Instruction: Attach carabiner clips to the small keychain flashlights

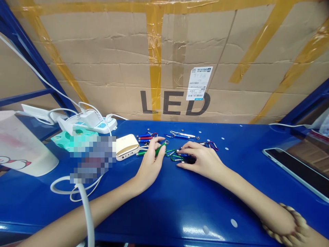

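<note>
Tabletop (164,212), penlight (160,149) apparently in left grip (151,165)

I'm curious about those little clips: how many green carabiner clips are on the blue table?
2. One green carabiner clip lies between the hands, beside the green keychain flashlight in the left hand. The other sits by the right hand's fingertips. More may be hidden under the hands.

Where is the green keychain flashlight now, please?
In the head view, the green keychain flashlight is in the left hand, just right of the gold power bank.
</note>
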The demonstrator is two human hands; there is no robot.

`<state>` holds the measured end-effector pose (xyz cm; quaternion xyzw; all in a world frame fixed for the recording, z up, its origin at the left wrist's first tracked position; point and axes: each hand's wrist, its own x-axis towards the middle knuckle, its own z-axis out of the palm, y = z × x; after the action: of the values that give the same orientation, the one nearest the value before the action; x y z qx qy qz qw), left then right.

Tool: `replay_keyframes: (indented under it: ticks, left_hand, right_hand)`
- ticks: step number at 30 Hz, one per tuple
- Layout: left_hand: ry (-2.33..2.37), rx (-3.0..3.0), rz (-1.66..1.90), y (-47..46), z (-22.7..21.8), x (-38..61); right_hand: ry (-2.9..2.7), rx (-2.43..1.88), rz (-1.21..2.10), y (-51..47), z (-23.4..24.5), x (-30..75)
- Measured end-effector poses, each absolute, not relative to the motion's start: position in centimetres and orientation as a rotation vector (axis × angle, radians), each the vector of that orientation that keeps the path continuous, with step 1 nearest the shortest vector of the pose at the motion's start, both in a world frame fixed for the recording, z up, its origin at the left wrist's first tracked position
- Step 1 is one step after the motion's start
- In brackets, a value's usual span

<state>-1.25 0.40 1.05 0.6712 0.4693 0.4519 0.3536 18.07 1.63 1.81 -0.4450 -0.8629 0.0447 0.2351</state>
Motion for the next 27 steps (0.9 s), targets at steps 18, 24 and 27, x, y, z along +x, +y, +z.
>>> replay_keyframes:
  ticks: [18, 24, 27]
  left_hand:
    - [1.152, 1.827, 1.003, 0.4, 1.0, -0.9]
    - [1.101, 1.946, 1.023, 0.4, 0.9, -1.0]
    - [1.119, 1.985, 1.016, 0.4, 0.9, -1.0]
  right_hand:
    - [-2.319, -0.645, -0.051, 1.3, 1.3, 17.5]
    - [-2.311, -0.730, -0.029, 0.8, 1.4, 17.3]
    - [-2.293, -0.760, -0.115, 0.7, 1.4, 17.1]
